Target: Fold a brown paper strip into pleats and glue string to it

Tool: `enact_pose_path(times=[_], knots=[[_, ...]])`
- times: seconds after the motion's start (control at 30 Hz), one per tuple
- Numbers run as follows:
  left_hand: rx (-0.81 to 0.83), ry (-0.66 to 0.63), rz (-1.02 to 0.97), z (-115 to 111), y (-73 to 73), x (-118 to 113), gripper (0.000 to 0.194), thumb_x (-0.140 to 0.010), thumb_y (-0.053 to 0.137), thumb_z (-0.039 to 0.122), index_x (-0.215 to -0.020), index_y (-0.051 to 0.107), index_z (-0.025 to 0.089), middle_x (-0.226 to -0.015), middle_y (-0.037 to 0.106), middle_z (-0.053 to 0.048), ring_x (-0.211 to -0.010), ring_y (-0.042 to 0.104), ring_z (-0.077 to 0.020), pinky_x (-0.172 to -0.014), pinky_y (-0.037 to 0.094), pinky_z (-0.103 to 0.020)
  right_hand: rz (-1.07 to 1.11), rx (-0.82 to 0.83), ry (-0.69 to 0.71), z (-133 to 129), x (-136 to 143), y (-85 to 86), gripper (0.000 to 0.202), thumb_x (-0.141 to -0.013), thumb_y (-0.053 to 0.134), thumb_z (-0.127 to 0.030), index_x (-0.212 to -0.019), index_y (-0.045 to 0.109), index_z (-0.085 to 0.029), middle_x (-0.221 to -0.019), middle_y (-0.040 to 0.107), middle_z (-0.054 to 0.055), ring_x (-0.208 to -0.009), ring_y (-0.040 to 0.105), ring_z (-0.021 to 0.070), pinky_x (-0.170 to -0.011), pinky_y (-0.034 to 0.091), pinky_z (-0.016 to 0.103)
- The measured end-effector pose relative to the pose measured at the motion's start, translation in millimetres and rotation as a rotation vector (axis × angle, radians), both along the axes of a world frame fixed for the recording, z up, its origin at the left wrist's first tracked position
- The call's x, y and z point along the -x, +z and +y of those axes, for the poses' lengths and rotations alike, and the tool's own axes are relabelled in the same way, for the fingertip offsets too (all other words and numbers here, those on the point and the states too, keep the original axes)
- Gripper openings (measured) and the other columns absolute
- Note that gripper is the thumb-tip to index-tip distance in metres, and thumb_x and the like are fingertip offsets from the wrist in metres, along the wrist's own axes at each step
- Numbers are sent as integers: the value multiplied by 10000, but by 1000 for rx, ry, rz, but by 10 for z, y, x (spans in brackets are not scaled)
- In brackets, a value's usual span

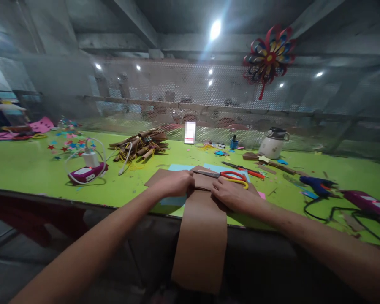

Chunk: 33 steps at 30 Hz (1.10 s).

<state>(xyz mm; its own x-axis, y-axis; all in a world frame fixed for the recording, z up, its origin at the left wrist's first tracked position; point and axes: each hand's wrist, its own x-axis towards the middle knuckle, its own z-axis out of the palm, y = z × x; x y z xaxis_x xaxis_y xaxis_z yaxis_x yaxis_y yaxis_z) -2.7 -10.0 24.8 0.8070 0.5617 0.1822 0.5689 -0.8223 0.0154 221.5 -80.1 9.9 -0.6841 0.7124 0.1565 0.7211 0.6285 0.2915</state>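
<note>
The brown card point(204, 242) lies between the two hands, folded across at the table's near edge, with a long tail hanging past that edge toward the person. The left hand point(184, 183) is at its left side, fingers curled in by the fold; whether they pinch the card or only press it cannot be told. The right hand point(224, 191) rests at its right side, fingers bent and tips down on the card, the thumb's grip unclear. Scissors point(218, 174) lie just beyond the fold, their handles against the right hand. Blue paper point(174, 202) shows beneath. To the left, a stretch of green table point(131, 183) separates the card from a power strip point(88, 172); sticks point(142, 145) are piled farther back. To the right, more tabletop runs to a glue gun point(318, 185), with a bottle point(270, 145) behind.
</note>
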Motion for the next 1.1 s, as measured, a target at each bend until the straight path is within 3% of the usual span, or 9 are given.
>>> enact_pose_path(times=[0.17,0.27,0.4,0.53,0.7,0.8,0.87,0.97,1.1], knots=[[296,42,-174,195,189,-170,234,-794,471,236,-822,684,141,-720,652,-52,-602,497,-121,-593,356,-226,45,-112,-20,-61,20,-13,307,-885,348,-76,-1118,530,-158,-999,554,119,-949,480,250,-788,415,388],[455,-23,-218,260,163,-277,317,-849,435,330,-788,674,132,-683,644,-37,-551,467,-110,-549,338,-218,109,-193,-140,-136,21,-17,299,-901,330,-96,-1095,537,-188,-1010,549,114,-949,476,255,-728,421,371],[510,-173,-273,262,105,-308,233,-835,497,323,-850,669,167,-752,647,-11,-633,462,-114,-609,348,-207,148,-238,-223,-185,20,-11,296,-914,340,-118,-1111,544,-202,-1002,550,113,-954,466,265,-706,412,363],[675,-122,-316,196,83,-276,298,-826,514,376,-745,660,130,-670,578,-7,-596,413,-107,-594,325,-222,244,-197,-254,-171,7,-22,298,-933,339,-172,-1139,542,-242,-1029,558,98,-953,473,247,-659,410,326],[836,-56,-395,104,71,-235,339,-803,546,431,-737,626,109,-616,485,4,-546,338,-92,-532,263,-232,659,-8,-126,-17,-93,-35,301,-845,495,-223,-1135,574,-235,-1110,558,86,-998,511,209,-755,433,314],[838,-71,-405,88,75,-233,373,-801,544,470,-715,606,112,-594,451,14,-527,302,-84,-513,239,-237,864,208,-105,142,-126,25,283,-836,502,-291,-1070,628,-194,-1005,614,69,-912,558,194,-758,434,304],[825,-98,-426,92,78,-233,397,-801,537,495,-703,595,115,-593,444,17,-536,307,-85,-516,245,-235,882,376,-140,235,-109,90,281,-847,481,-360,-919,680,-175,-830,636,46,-767,563,176,-665,417,277],[775,-116,-426,107,71,-219,409,-804,526,512,-729,606,118,-595,447,18,-547,327,-88,-520,257,-231,864,547,-140,322,-58,170,371,-819,501,-443,-683,660,-137,-591,544,6,-577,467,124,-535,335,240],[739,-103,-403,115,40,-206,418,-823,493,521,-792,630,126,-563,452,17,-528,353,-94,-509,257,-231,921,638,-120,370,-39,144,391,-780,546,-497,-680,646,-132,-580,504,-9,-562,415,103,-517,310,226]])
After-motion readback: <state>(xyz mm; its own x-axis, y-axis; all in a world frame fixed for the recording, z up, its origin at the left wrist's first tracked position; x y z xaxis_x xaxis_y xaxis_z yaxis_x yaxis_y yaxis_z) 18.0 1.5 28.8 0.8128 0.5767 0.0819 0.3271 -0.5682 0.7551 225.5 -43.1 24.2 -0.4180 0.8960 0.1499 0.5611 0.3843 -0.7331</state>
